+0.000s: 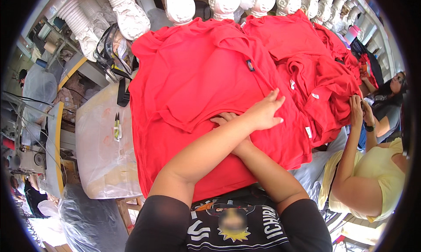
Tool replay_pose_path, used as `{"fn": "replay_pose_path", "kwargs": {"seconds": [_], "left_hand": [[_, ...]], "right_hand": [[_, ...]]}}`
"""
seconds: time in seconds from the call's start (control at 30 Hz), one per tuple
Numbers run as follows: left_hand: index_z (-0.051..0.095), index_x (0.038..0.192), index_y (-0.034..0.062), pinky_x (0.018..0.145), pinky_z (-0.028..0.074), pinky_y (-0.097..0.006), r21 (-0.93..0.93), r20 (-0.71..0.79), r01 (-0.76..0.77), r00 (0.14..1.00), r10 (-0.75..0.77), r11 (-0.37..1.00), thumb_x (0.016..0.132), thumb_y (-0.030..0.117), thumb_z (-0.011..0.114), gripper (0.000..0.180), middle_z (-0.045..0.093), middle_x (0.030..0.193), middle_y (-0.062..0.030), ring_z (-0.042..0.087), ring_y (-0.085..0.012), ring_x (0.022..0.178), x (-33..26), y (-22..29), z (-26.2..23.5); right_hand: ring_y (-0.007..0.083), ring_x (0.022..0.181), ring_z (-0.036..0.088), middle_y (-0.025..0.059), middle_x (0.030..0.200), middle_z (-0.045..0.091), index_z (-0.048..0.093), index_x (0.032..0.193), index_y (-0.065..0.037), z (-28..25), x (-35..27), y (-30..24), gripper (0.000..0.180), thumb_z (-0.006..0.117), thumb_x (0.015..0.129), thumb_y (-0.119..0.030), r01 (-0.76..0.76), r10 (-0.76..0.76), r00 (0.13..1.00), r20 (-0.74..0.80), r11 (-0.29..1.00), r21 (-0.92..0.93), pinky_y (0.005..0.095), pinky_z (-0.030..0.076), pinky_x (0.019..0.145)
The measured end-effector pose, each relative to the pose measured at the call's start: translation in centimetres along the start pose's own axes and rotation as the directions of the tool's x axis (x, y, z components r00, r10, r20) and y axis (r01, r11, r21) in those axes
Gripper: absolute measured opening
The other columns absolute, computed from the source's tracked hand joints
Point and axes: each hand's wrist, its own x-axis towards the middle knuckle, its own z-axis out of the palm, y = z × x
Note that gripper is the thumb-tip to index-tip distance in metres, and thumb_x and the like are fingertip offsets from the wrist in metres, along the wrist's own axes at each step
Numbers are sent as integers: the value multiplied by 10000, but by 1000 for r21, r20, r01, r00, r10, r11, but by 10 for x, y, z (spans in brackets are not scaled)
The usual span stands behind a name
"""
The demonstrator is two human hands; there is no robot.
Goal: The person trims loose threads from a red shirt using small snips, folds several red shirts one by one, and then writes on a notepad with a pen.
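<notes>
A large red T-shirt [184,85] lies spread over other red cloth in front of me, with a small dark label near its upper right. My forearms cross over it, the left one on top. Reaching to the right, my left hand [267,111] is open just over the shirt, its fingers apart. Beneath my left forearm, my right hand [226,118] has its fingers bent at a lifted edge of the red shirt in the middle of the cloth. Part of that hand is hidden by the forearm.
Thread snips [117,127] lie on the plastic-covered table [98,155] at left, below a black-strapped clear bag [115,54]. More red shirts [322,81] are heaped at right, where a person in yellow [372,177] handles cloth and another person sits beyond. White balusters [180,6] line the back.
</notes>
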Motion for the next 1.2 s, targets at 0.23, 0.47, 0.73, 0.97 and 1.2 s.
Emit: {"fn": "replay_pose_path", "kwargs": {"seconds": [0.23,0.47,0.73,0.97,1.2], "left_hand": [[246,1401,18,1102,234,-389,205,126,-16,992,-10,979,790,224,644,758,104,1466,-272,178,-367,1364,-2,-2,17],[379,1328,37,1055,293,-451,426,26,-7,1000,-5,905,785,210,612,616,258,1418,-225,275,-356,1322,-5,4,24],[489,1123,-18,788,463,-317,-661,-621,133,457,-637,739,839,32,521,291,610,1037,-132,591,-225,895,55,-59,-7],[516,1200,94,679,398,-204,-991,-44,49,754,-655,123,840,132,635,381,586,1042,18,526,-56,907,52,-90,-33],[571,1037,118,769,384,-224,-950,-271,-64,652,-708,304,779,131,707,292,602,950,36,518,-48,827,53,-71,-25]], "right_hand": [[280,1025,496,106,1116,534,595,1073,-120,-5,2,-2,337,596,779,-285,28,-16,993,-116,995,97,415,385,879],[300,1061,487,133,1146,522,585,1089,-116,1,1,0,369,628,756,-271,-14,24,994,-110,996,90,443,380,894],[380,1104,480,211,1187,525,574,1101,-48,-9,1,0,463,657,731,-315,-145,133,989,59,922,359,456,371,931],[354,1078,485,184,1102,576,597,1045,-24,-11,1,-5,386,636,743,-260,-17,48,991,-124,970,244,458,363,920],[388,1134,455,208,1201,531,543,1136,-21,-12,1,-2,490,627,764,-329,-24,36,999,-39,964,266,467,342,952]]}}
